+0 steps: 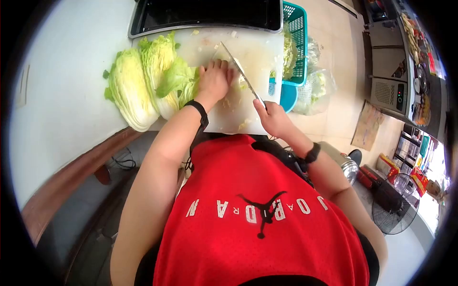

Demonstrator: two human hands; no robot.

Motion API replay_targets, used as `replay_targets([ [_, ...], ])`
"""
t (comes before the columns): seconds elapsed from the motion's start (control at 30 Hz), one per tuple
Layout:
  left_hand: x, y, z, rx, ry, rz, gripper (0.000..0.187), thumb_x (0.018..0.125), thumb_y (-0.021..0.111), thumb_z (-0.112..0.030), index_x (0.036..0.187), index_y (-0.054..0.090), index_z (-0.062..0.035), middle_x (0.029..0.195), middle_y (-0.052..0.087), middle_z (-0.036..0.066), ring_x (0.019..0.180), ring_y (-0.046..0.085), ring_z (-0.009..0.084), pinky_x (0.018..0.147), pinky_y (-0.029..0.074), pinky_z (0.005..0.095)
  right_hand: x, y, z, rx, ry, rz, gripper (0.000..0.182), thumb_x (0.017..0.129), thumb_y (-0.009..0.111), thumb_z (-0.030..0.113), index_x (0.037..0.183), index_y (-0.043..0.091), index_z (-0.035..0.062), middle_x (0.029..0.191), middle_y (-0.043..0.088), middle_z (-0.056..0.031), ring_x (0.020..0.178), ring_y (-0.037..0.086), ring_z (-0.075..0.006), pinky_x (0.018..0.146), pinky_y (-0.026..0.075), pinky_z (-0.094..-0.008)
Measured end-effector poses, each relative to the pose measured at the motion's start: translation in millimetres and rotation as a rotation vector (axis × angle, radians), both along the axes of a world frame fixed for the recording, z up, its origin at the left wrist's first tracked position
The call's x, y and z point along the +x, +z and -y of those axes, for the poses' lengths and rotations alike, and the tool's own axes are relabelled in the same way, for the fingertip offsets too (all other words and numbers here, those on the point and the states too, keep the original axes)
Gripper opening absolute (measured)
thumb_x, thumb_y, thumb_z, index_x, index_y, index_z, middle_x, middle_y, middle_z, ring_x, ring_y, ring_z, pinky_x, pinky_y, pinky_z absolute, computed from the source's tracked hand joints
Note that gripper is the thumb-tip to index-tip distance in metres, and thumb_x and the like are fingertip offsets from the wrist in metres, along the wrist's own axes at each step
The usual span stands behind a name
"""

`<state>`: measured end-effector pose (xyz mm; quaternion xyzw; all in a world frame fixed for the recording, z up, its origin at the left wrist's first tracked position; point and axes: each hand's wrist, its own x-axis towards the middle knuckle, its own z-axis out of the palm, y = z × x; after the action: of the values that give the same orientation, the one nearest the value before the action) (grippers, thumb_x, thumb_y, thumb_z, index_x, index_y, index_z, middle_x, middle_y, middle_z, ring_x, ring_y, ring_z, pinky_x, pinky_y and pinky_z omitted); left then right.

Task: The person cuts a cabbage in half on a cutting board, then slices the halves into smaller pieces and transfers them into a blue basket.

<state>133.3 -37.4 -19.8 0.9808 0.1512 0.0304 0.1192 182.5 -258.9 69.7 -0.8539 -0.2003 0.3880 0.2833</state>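
On a white cutting board [248, 52] lie several pieces of napa cabbage [143, 81], pale yellow-green and cut lengthwise. My left hand [214, 81] presses down on the cut end of one cabbage piece [183, 83]. My right hand [272, 117] grips the handle of a large knife [238, 71], whose blade slants across the board right beside my left fingers. Small cabbage shreds lie around the blade. Both wrists wear black bands.
A dark tray [205, 14] sits behind the board. A teal plastic basket [296, 43] with chopped cabbage stands at the board's right, a clear bag [315, 88] beside it. The white counter [62, 95] stretches left. On the floor at right stands a fan [393, 209].
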Motion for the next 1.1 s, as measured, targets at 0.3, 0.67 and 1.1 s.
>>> replay_targets([
  [0.3,0.6,-2.2,0.1,0.089,-0.004,-0.064,0.029,0.101,0.048,-0.032,0.113,0.061,-0.0089,0.113,0.063,0.008,0.109,0.056,0.0263,0.09,0.038,0.0482,13.0,-46.1,-36.8,0.044,-0.022,0.009,0.065,0.104,0.048,0.05,0.084,0.067,-0.0088,0.083,0.065,-0.0354,0.088,0.064,-0.053,0.08,0.05,-0.053],
  [0.67,-6.3,-8.6,-4.5,0.115,-0.041,0.017,0.028,0.101,0.048,-0.032,0.11,0.06,-0.0086,0.108,0.061,0.008,0.105,0.056,0.0256,0.087,0.039,0.0463,17.7,-10.8,-32.0,0.027,-0.11,-0.072,0.066,0.103,0.047,0.052,0.08,0.064,-0.0077,0.077,0.063,-0.0324,0.081,0.064,-0.0496,0.075,0.05,-0.0508],
  [1.1,-3.5,-7.3,-2.1,0.182,-0.025,0.04,0.028,0.101,0.047,-0.031,0.105,0.06,-0.0072,0.103,0.062,0.008,0.1,0.059,0.026,0.085,0.041,0.0462,-14.2,-1.3,-14.3,0.043,-0.064,0.024,0.064,0.103,0.049,0.05,0.081,0.065,-0.0085,0.077,0.063,-0.0344,0.083,0.064,-0.0513,0.075,0.05,-0.0514],
])
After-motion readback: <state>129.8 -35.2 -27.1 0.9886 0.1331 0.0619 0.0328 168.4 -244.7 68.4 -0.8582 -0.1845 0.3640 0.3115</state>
